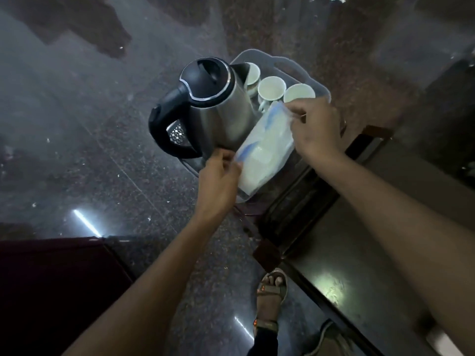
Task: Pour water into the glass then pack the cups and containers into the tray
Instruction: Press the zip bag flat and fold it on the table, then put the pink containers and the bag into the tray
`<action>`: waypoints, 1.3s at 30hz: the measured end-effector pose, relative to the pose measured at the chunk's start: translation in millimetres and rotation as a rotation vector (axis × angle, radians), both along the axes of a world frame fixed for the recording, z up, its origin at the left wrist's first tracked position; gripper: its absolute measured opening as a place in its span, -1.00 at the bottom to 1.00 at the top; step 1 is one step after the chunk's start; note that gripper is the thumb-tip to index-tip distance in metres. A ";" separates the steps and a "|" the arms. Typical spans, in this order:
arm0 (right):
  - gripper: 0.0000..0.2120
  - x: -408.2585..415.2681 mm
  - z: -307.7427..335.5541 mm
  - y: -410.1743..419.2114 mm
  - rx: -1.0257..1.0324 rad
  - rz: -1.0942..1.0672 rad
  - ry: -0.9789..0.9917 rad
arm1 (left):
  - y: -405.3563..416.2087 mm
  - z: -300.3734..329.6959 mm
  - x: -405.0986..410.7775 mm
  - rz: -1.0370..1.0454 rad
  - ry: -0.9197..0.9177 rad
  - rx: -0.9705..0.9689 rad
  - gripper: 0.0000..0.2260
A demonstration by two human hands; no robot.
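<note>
The steel electric kettle with black lid (218, 104) hid part of the far white ceramic cup (253, 73). The translucent plastic tray (295, 65) lay mostly covered. The right hand (316, 127) concealed its own fingertips; the translucent blue-trimmed container's (264, 152) contents were unreadable.

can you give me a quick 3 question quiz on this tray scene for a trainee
1. True or false: three white cups stand in the tray.
2. Which hand grips the far end of the clear container? A left, B right
3. Fill in: the kettle's lid is ____ in colour.

Key
1. True.
2. B: the right hand pinches the far end, the left hand holds the near corner.
3. Black.
</note>
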State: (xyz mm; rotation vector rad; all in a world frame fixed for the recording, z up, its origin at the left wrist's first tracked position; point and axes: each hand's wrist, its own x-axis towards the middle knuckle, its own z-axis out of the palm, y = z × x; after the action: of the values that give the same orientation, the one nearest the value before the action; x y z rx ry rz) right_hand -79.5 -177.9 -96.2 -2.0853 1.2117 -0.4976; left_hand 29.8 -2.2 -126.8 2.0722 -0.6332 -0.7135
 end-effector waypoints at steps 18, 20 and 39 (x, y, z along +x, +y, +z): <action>-0.77 21.8 -36.3 16.2 -0.311 0.249 0.458 | -4.3 -0.6 -7.4 -0.524 -0.547 0.254 -0.75; -0.76 20.3 -35.9 15.9 -0.290 0.300 0.484 | -8.6 -6.4 -4.9 -0.564 -0.557 0.292 -0.75; -0.62 30.0 -22.4 16.8 -0.162 0.498 0.640 | -40.3 -14.8 6.8 -0.473 -0.301 0.467 -0.76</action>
State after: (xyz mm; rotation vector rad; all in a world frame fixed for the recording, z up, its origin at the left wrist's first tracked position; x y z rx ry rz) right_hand -49.5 -161.1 -118.6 -2.6775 0.9235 0.3395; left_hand 36.6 -42.5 -141.5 2.5150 -1.2516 -0.8826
